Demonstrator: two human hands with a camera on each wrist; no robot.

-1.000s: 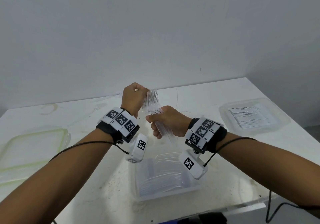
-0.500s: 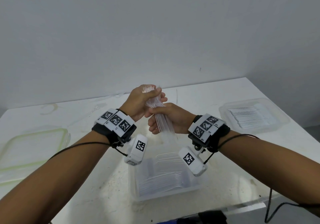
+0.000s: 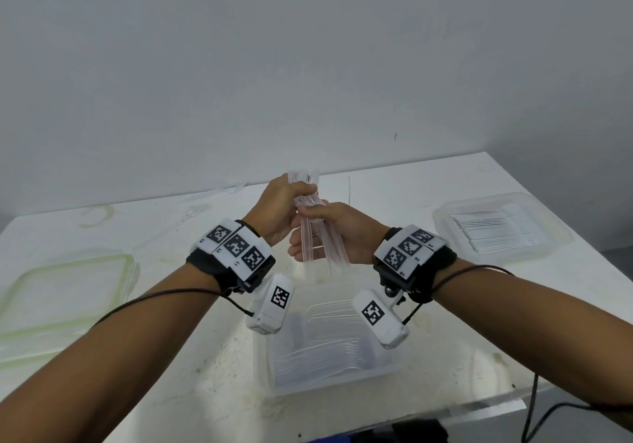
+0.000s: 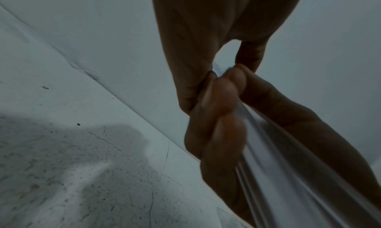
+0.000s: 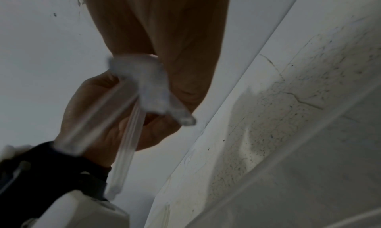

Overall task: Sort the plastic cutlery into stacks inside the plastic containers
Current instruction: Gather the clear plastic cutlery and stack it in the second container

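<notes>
I hold a bundle of clear plastic cutlery [image 3: 317, 237] nearly upright above the near clear container [image 3: 270, 370], which has more clear cutlery lying in it. My left hand [image 3: 294, 196] grips the bundle's upper end. My right hand [image 3: 308, 230] is curled round its middle, just below the left. The lower ends hang free over the container. In the left wrist view the bundle [image 4: 288, 158] runs down to the right between both hands. The right wrist view shows the bundle [image 5: 128, 117] blurred, with my left hand [image 5: 107, 117] round it.
A second clear container [image 3: 442, 214] with a neat stack of cutlery stands at the right back of the white table. A green-rimmed container [image 3: 126, 261] lies at the left. A loose clear piece [image 3: 193, 211] lies behind my left wrist. The table's front edge is close below.
My left hand, a fist beside the fanned-out top a second ago, now grips the bundle's upper end. The bundle has been drawn together and stands more upright.
</notes>
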